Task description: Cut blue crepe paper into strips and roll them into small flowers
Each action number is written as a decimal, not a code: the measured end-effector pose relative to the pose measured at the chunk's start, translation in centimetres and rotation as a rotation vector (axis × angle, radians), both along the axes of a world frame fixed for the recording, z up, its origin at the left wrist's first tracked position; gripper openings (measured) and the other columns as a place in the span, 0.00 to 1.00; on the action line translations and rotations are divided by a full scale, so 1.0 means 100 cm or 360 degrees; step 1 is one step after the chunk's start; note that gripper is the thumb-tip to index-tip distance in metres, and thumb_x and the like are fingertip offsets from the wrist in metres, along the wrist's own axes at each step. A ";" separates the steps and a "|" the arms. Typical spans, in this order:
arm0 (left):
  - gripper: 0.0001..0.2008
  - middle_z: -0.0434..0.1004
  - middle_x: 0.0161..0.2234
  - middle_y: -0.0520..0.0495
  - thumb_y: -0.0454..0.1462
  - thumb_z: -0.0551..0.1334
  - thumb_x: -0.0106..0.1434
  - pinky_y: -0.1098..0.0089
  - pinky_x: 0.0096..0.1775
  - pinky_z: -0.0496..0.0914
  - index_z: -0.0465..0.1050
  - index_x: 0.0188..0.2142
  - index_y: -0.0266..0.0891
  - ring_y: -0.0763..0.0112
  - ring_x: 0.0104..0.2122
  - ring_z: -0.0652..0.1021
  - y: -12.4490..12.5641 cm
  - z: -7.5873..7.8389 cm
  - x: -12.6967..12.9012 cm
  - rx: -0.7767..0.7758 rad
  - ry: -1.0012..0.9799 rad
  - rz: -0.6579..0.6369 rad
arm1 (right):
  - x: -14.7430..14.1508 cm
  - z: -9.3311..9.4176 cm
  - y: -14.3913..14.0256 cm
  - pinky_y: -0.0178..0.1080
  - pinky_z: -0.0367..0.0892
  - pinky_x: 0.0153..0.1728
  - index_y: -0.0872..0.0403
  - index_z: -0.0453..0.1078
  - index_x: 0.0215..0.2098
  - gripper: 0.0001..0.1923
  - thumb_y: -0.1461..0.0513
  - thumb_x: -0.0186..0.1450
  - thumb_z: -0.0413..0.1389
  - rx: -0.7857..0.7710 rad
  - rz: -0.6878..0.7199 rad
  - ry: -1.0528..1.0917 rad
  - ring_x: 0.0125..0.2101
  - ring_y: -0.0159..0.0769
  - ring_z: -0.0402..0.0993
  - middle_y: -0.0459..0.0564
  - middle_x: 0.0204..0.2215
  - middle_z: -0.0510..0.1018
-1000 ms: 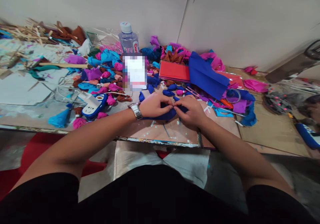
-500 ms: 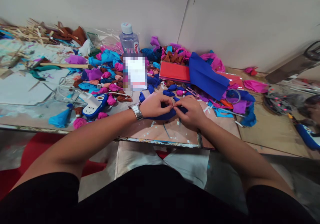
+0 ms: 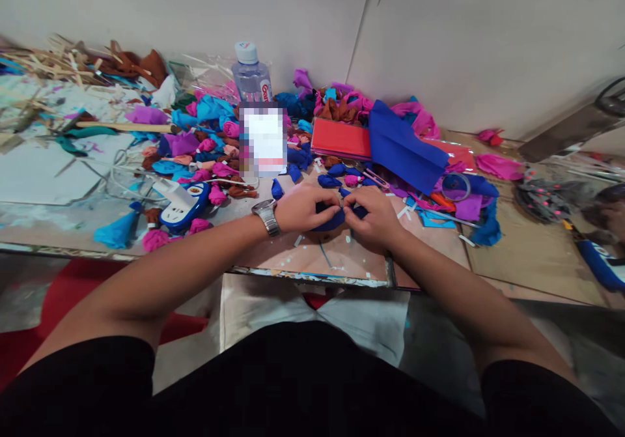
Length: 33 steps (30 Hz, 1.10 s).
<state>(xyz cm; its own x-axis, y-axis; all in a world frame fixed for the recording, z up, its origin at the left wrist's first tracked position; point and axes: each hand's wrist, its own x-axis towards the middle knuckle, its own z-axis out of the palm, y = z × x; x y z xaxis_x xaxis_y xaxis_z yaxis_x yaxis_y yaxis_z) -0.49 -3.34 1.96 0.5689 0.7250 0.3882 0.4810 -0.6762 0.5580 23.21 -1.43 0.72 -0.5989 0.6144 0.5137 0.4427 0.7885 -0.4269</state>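
My left hand (image 3: 303,206), with a metal watch on its wrist, and my right hand (image 3: 374,216) meet at the middle of the table edge. Both pinch a dark blue piece of crepe paper (image 3: 328,218) bunched between the fingers and resting on the brown tabletop (image 3: 312,254). Most of the paper is hidden under my fingers. Just beyond the hands lie small rolled blue buds (image 3: 329,181) and a pink bud (image 3: 351,180).
A folded blue sheet (image 3: 403,150) and a red sheet (image 3: 340,139) lie behind the hands. A water bottle (image 3: 250,77), a blue and white power strip (image 3: 183,206), a tape ring (image 3: 455,187) and heaps of coloured paper buds (image 3: 205,150) crowd the table. Wooden sticks (image 3: 43,62) are piled far left.
The blue paper has been gathered tighter between my hands; less of it spreads under my left hand. My hands stay in the same place.
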 end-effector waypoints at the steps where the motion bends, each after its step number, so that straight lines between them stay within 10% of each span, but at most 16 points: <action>1: 0.13 0.86 0.35 0.50 0.43 0.60 0.71 0.69 0.38 0.70 0.82 0.40 0.41 0.70 0.33 0.82 0.000 0.001 -0.001 -0.0014 0.0001 0.0013 | 0.000 0.001 0.000 0.47 0.65 0.46 0.49 0.73 0.36 0.01 0.62 0.67 0.59 0.0013 -0.0011 0.0006 0.38 0.43 0.78 0.48 0.33 0.83; 23: 0.12 0.85 0.33 0.51 0.41 0.60 0.69 0.68 0.36 0.67 0.82 0.38 0.39 0.71 0.31 0.79 0.006 0.006 -0.004 -0.0173 0.0051 0.0066 | 0.002 0.006 -0.001 0.49 0.66 0.47 0.50 0.76 0.38 0.03 0.61 0.68 0.60 0.0096 -0.0085 -0.0097 0.39 0.45 0.80 0.50 0.36 0.85; 33: 0.12 0.85 0.33 0.49 0.41 0.60 0.66 0.65 0.37 0.67 0.82 0.35 0.40 0.67 0.31 0.79 0.006 0.006 -0.004 -0.0076 0.0198 0.0342 | 0.007 0.013 -0.001 0.44 0.74 0.46 0.52 0.78 0.53 0.19 0.52 0.68 0.64 -0.0082 -0.0229 -0.0249 0.43 0.45 0.83 0.53 0.49 0.86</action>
